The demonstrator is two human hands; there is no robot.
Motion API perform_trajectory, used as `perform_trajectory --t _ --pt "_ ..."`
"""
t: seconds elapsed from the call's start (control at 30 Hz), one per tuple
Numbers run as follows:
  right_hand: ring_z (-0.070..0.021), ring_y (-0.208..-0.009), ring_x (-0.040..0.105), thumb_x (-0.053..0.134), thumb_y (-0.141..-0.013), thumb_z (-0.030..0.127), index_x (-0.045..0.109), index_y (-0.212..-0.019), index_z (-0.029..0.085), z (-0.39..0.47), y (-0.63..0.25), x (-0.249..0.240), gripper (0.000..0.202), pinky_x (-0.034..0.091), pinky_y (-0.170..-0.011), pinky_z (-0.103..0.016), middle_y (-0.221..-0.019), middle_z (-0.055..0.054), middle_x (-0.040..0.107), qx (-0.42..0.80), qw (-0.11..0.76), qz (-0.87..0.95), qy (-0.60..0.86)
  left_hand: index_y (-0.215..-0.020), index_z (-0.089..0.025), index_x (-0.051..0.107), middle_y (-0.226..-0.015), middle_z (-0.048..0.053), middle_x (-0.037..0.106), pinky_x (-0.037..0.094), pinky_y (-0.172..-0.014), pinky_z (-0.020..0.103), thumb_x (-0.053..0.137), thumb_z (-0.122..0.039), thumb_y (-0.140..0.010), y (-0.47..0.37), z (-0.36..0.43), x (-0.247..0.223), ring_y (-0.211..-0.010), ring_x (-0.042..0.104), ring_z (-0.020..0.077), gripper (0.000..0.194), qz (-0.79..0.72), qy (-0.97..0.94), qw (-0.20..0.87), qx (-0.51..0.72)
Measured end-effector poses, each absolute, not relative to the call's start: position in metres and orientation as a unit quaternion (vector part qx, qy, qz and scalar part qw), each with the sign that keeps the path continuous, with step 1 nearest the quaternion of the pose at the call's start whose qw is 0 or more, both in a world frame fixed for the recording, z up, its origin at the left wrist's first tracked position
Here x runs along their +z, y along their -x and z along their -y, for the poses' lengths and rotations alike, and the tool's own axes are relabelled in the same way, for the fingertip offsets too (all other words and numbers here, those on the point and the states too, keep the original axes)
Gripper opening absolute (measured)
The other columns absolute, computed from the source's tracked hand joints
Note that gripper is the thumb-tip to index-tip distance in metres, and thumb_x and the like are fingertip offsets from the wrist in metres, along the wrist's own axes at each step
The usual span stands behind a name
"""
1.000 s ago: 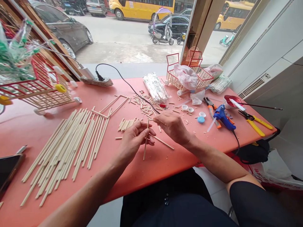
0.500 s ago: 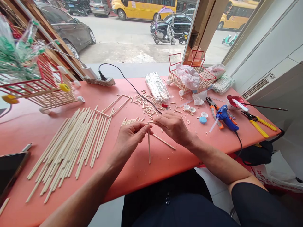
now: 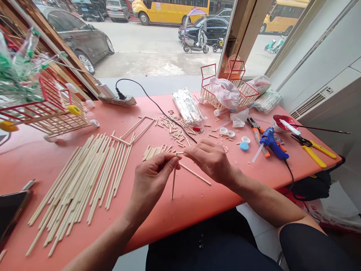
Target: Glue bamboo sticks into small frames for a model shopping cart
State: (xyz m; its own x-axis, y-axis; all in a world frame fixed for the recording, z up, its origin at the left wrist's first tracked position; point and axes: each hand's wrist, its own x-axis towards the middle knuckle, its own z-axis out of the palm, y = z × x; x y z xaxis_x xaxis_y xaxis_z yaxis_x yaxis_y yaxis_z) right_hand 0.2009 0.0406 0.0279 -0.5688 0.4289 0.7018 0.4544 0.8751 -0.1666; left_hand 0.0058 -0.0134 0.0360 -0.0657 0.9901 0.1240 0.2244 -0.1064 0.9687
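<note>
Wooden stick [image 3: 173, 184] was just below the middle of the frame, long axis running nearly top to bottom, lower end angled a touch left. Your left hand [image 3: 155, 169] was the nearer one, thumb and forefinger pinching it close to its top, so most of the length pointed down from the fingertips. Your right hand [image 3: 211, 158] had its fingers pinched on a short piece [image 3: 180, 153], pretty much crosswise at that top end; couldn't tell if the two actually touched. Further out, a loose stick [image 3: 197, 175] lay just right of center, the long sticks [image 3: 79, 180] filled the left, and a blue glue gun [image 3: 273, 143] sat right.
</note>
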Motion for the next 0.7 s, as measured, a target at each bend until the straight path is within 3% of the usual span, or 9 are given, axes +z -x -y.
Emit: perform_trajectory --t 0.23,0.47,0.7 --pt "-0.0172 -0.078 0.067 0.057 -0.104 0.016 0.072 -0.113 0.018 -0.037 -0.200 0.025 0.018 0.054 -0.074 -0.031 -0.082 -0.005 0.076 -0.023 0.405 0.879 0.252 -0.080 -0.025 0.078 -0.066 0.000 0.067 0.039 -0.055 0.028 0.074 -0.032 -0.088 -0.008 0.017 0.037 -0.058 0.052 0.0162 0.012 -0.549 -0.550 0.384 0.499" --pt "-0.0173 -0.081 0.069 0.053 -0.105 0.017 0.072 -0.114 0.018 -0.038 -0.199 0.022 0.021 0.053 -0.077 -0.031 -0.093 -0.007 0.080 -0.011 0.384 0.885 0.263 -0.078 -0.022 0.075 -0.063 -0.002 0.059 0.031 -0.048 0.025 0.073 -0.036 -0.089 -0.008 0.016 0.031 -0.054 0.041 0.0111 0.018 -0.540 -0.522 0.440 0.493" --pt "-0.0164 -0.074 0.063 0.052 -0.106 0.019 0.074 -0.106 0.018 -0.038 -0.198 0.021 0.022 0.049 -0.072 -0.029 -0.081 -0.004 0.076 -0.024 0.376 0.883 0.280 -0.079 -0.020 0.076 -0.065 0.000 0.061 0.030 -0.047 0.024 0.074 -0.037 -0.088 -0.008 0.013 0.027 -0.053 0.040 0.0097 0.019 -0.531 -0.510 0.461 0.495"
